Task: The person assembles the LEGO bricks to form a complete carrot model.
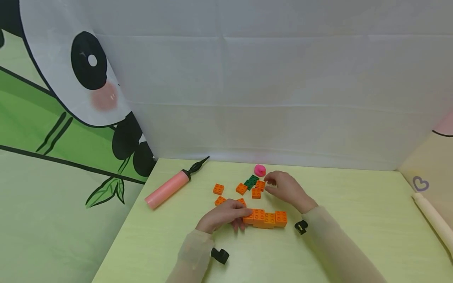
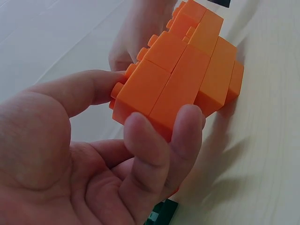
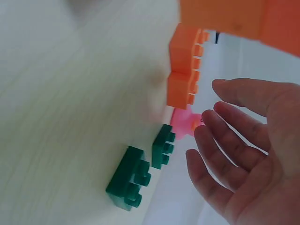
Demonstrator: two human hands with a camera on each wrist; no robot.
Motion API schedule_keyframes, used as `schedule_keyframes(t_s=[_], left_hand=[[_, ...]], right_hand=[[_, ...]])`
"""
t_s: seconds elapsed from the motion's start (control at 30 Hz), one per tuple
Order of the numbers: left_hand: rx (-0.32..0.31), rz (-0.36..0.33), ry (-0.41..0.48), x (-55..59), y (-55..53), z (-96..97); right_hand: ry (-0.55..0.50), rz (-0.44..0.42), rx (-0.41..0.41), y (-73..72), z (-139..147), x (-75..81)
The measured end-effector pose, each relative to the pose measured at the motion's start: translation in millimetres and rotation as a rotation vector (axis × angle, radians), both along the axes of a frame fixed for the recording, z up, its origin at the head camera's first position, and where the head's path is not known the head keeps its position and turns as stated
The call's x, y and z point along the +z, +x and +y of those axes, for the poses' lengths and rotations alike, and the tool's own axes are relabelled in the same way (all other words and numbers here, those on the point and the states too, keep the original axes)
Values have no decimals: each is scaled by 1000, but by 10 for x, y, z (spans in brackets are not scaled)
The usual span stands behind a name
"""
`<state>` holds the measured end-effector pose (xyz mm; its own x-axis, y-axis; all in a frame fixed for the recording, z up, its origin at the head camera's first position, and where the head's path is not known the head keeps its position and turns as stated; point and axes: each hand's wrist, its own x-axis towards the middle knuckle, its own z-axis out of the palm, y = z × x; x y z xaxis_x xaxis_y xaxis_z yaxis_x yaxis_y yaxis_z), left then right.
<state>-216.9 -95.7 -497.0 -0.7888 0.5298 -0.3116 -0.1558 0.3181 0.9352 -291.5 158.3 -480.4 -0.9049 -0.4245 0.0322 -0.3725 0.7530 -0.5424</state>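
Observation:
My left hand [image 1: 222, 214] grips the left end of a joined row of orange building bricks [image 1: 265, 219]. In the left wrist view the row [image 2: 180, 82] shows a stepped underside, with the thumb on its studded side and fingertips against its other face. Beyond it, my right hand [image 1: 288, 190] hovers beside the loose bricks, holding nothing; its fingers are relaxed and apart in the right wrist view. Nearest to it are orange bricks [image 1: 260, 185] and green bricks [image 1: 251, 182]. Behind these sits a small pink toy [image 1: 260, 170]. The left hand partly hides another orange brick [image 1: 242, 201].
More orange bricks lie to the left, one standing alone [image 1: 218, 189]. A pink hand pump [image 1: 168, 189] with a black nozzle lies at the table's back left. A white cloth [image 1: 247, 98] rises behind the pale table [image 1: 354, 220]. Along the right edge runs a pale roll [image 1: 433, 218].

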Motion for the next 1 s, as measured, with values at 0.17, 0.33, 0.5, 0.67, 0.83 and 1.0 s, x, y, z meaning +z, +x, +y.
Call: schedule_keyframes(t_s=[0.17,0.33,0.5,0.67,0.83,1.0], left_hand=[[3,1,-3,18,7,-4],[2,3,0,18,10,-8],[6,1,2,25,10,1],[3,3,-5,28,5,25],[3,8,-17,26,0,35],[8,2,-13,17,-5,37]], right_hand=[[23,-23,4,-118,-54,-93],[50,-49,0,-185,-117,-142],[99,-71,-5,-219,-156,-187],[104,-50,0,-236,-163,-225],[98,-30,2,-246,-160,-274],[93,-27,0,-242,-154,-274]])
